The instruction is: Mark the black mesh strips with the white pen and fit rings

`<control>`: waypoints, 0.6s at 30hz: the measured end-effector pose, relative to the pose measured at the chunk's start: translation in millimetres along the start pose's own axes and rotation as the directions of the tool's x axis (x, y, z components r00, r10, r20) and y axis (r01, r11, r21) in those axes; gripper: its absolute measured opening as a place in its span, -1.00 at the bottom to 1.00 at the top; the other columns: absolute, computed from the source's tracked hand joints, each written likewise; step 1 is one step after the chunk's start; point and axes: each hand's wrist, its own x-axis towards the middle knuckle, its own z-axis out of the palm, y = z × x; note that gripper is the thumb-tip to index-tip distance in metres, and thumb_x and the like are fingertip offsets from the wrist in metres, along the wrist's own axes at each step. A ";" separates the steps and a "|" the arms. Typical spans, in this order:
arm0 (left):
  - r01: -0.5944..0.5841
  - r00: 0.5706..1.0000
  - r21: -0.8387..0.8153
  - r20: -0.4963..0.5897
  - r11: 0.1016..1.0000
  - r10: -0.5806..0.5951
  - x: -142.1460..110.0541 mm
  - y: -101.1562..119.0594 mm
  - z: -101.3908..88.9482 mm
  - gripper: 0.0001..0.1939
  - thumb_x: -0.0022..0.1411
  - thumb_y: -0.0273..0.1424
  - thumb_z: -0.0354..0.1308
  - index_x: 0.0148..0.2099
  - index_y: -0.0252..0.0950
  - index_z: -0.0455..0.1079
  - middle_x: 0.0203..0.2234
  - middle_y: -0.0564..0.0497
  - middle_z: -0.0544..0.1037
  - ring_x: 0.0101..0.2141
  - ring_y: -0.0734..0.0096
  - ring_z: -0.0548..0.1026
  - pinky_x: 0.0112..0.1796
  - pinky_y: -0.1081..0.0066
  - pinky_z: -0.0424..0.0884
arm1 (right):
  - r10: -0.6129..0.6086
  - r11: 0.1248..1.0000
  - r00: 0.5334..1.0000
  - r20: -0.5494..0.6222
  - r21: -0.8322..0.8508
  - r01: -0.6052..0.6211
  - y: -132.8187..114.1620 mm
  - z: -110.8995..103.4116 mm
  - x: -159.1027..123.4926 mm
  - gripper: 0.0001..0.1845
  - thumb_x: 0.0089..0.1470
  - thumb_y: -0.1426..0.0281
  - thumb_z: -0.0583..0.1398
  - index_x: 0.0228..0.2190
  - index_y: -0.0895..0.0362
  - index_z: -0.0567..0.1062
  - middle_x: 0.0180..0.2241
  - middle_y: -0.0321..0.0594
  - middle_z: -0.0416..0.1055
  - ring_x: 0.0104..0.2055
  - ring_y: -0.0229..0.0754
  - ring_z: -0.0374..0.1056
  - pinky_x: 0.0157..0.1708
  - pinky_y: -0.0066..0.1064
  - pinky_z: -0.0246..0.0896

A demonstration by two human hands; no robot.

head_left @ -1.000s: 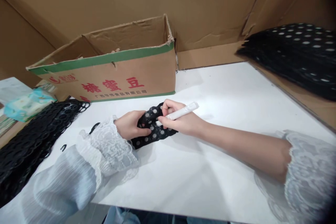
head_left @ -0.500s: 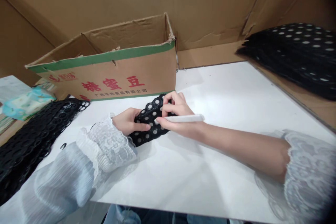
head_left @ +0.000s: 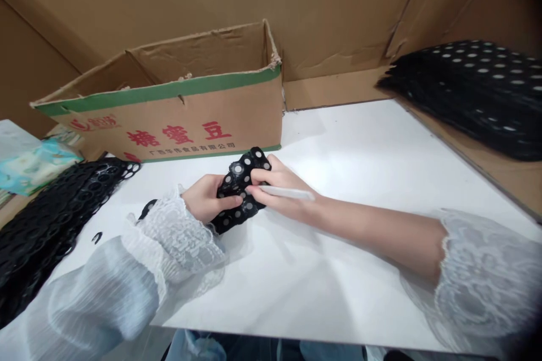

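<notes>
A black strip with round holes and a scalloped edge (head_left: 237, 214) is held just above the white table top. My left hand (head_left: 206, 197) grips its near part, thumb laid across the upper face. At its far right side, my right hand (head_left: 284, 177) has its fingers curled around the strip's edge. That hand also holds a slim white pen-like tool (head_left: 290, 193), which points left with its tip by the thumb. The curled fingers hide part of the strip.
An open cardboard box (head_left: 212, 98) stands behind my hands. Black ring-patterned strips (head_left: 55, 208) lie at left near a soft blue-and-white pack (head_left: 38, 163). A stack of black dotted pieces (head_left: 478, 96) sits at right. One small black scrap (head_left: 97, 237) rests on the table (head_left: 322, 293).
My right hand and the white tool have shifted slightly left. The strip's far end has bent and now shows more beyond the fingers. My left hand keeps nearly the same place.
</notes>
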 end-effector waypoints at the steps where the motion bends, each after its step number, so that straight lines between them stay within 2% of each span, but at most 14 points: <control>1: -0.005 1.000 0.004 -0.008 1.000 0.005 0.0 0.4 0.5 -0.71 -0.08 -0.31 0.19 -0.30 -0.38 0.36 -0.45 0.05 0.51 -0.41 0.37 0.45 -0.38 0.46 0.36 | -0.020 0.999 1.000 0.006 -0.044 0.020 0.0 -0.2 0.6 -0.82 0.04 0.33 0.03 -0.54 0.13 0.26 -0.38 -0.27 0.07 -0.34 -0.28 0.10 -0.34 -0.44 0.05; 5: -0.033 0.999 -0.041 0.000 0.999 0.033 0.0 1.0 -1.1 -0.68 -0.07 -0.33 0.20 -0.23 -0.37 0.36 -0.38 0.03 0.52 -0.34 0.34 0.45 -0.30 0.43 0.36 | -0.051 0.983 0.999 0.017 -0.175 0.054 -0.8 -3.7 3.3 -0.81 0.07 0.33 -0.01 -0.51 0.13 0.26 -0.40 -0.26 0.07 -0.32 -0.25 0.10 -0.34 -0.43 0.03; 8: -0.029 0.996 -0.141 0.079 0.990 0.041 1.1 1.5 -5.7 -0.64 -0.05 -0.32 0.20 -0.17 -0.36 0.36 -0.33 -0.02 0.52 -0.28 0.28 0.45 -0.27 0.39 0.35 | -0.021 0.985 1.000 -0.004 -0.172 0.020 -1.4 -3.9 5.0 -0.80 0.07 0.31 -0.02 -0.52 0.13 0.26 -0.42 -0.27 0.07 -0.31 -0.24 0.10 -0.34 -0.43 0.02; 12: -0.046 0.982 -0.168 0.175 0.985 0.075 4.2 3.3 -12.1 -0.60 -0.06 -0.31 0.21 -0.13 -0.35 0.34 -0.24 -0.04 0.51 -0.20 0.25 0.43 -0.19 0.38 0.32 | 0.081 0.997 0.996 -0.042 -0.017 -0.081 -2.0 -3.3 7.4 -0.81 0.01 0.31 0.04 -0.55 0.13 0.28 -0.45 -0.30 0.08 -0.32 -0.26 0.11 -0.31 -0.43 0.02; 15: -0.021 0.984 -0.143 0.173 0.990 0.046 5.7 3.1 -14.1 -0.58 -0.06 -0.33 0.21 -0.11 -0.35 0.32 -0.28 -0.01 0.51 -0.23 0.28 0.43 -0.17 0.38 0.31 | 0.150 0.975 0.987 0.050 0.158 -0.157 -2.8 -7.4 9.5 -0.78 -0.02 0.29 0.06 -0.60 0.14 0.28 -0.49 -0.32 0.12 -0.32 -0.26 0.12 -0.27 -0.41 0.01; 18: -0.012 0.989 -0.100 0.144 0.995 0.026 5.9 1.9 -13.7 -0.58 -0.06 -0.32 0.19 -0.11 -0.37 0.32 -0.32 0.00 0.51 -0.27 0.29 0.43 -0.20 0.36 0.32 | 0.177 0.952 0.976 0.128 0.228 -0.202 -2.8 -11.8 10.7 -0.78 -0.05 0.32 0.08 -0.64 0.15 0.28 -0.52 -0.33 0.12 -0.30 -0.23 0.11 -0.23 -0.38 0.00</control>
